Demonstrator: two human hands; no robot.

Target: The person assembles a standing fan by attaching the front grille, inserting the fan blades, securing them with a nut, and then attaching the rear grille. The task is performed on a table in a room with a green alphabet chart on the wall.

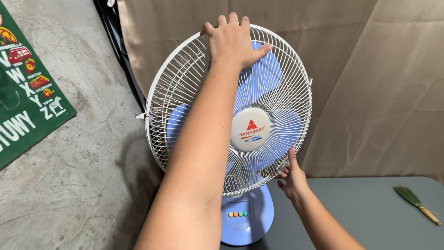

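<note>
**Desk fan held at its grille, two hands**

Head view.

1. Desk fan (240, 139): white wire front grille (185, 92), pale blue blades (266, 74) behind it, round white hub cap (250, 129) at centre. It stands upright on a pale blue base (245, 217) with a row of small coloured buttons (238, 214), one each in orange, yellow, red and green. The base rests at the left end of a grey table (370, 208).

2. Left hand (232, 39): arm stretched across the face of the grille; the fingers curl over the top rim and the thumb lies flat against the wires, pointing right. The hand grasps the top edge of the grille. The blue blade shows just below the thumb.

3. Right hand (292, 176): set against the lower right rim of the grille, index finger laid up along the outer ring, other fingers bent in toward the wires. They touch the rim; whether they clamp it firmly cannot be told. The hub cap sits up and to the left of these fingertips.

4. Surroundings: tan cloth backdrop (370, 69) behind the fan; bare concrete wall (83, 139) to the left of the left hand, with a green alphabet poster (23, 92) on it. A small hand broom with a green end (416, 203) lies on the table well to the right of the right hand.
</note>
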